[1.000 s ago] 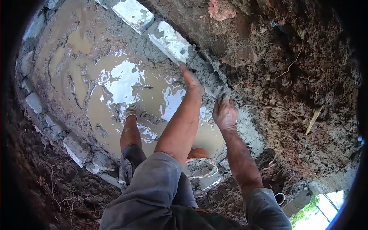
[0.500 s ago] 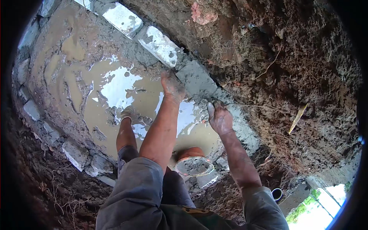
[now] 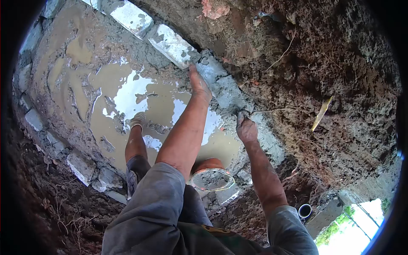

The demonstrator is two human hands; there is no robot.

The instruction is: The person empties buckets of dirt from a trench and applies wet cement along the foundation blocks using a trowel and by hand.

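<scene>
My left hand (image 3: 200, 85) lies with fingers stretched out along the inner side of a mortar-smeared grey block (image 3: 222, 87), its fingertips close to the end of a whiter block (image 3: 173, 46). Lower right of it, my right hand (image 3: 247, 127) is closed, knuckles up, on the wet grey mortar (image 3: 265, 138) beside that block. What its fingers hold, if anything, is hidden. Between my arms, near my body, sits an orange bucket (image 3: 209, 163) with grey mortar inside.
Blocks form a curved row around muddy water (image 3: 165, 100), including a white block (image 3: 131, 19) and a grey block (image 3: 80, 166). A foot (image 3: 138, 120) stands in the mud. A soil wall (image 3: 340, 55) with roots rises at right. A pipe (image 3: 304, 211) opens at lower right.
My left hand has shifted up and right along the grey block. My right hand has moved slightly right, its thumb now tucked closer to the fingers. The view has shifted a little.
</scene>
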